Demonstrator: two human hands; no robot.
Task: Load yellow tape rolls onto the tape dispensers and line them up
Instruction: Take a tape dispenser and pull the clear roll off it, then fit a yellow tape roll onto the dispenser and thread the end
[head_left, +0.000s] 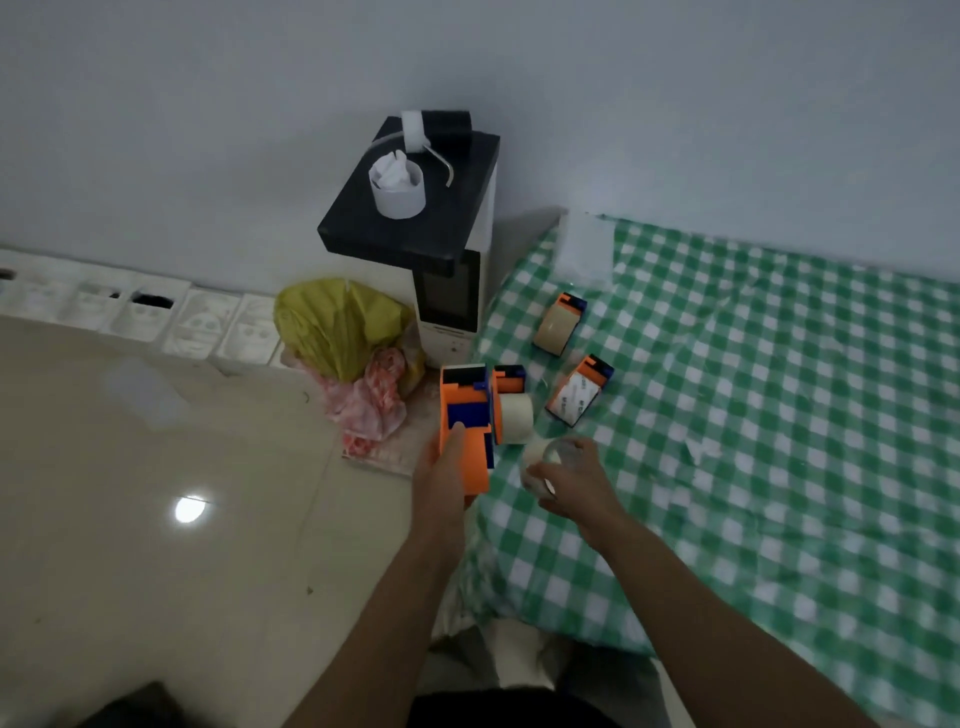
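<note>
My left hand (445, 470) grips an orange and blue tape dispenser (465, 426), held up at the left edge of the green checked cloth (753, 441); its blue core looks bare. My right hand (566, 475) holds a pale tape roll (543, 460) just right of it, above the cloth. Right behind lies a dispenser with a pale yellowish roll on it (514, 410). Two more loaded dispensers lie on the cloth further back: one with a white-labelled roll (579, 392) and one with a tan roll (558, 323).
A white appliance with a black top (410, 228) stands beyond the cloth's corner, a white cup (397, 189) on it. A yellow bag (337, 325) and pink cloth (371, 402) lie on the tiled floor to the left. White wall behind.
</note>
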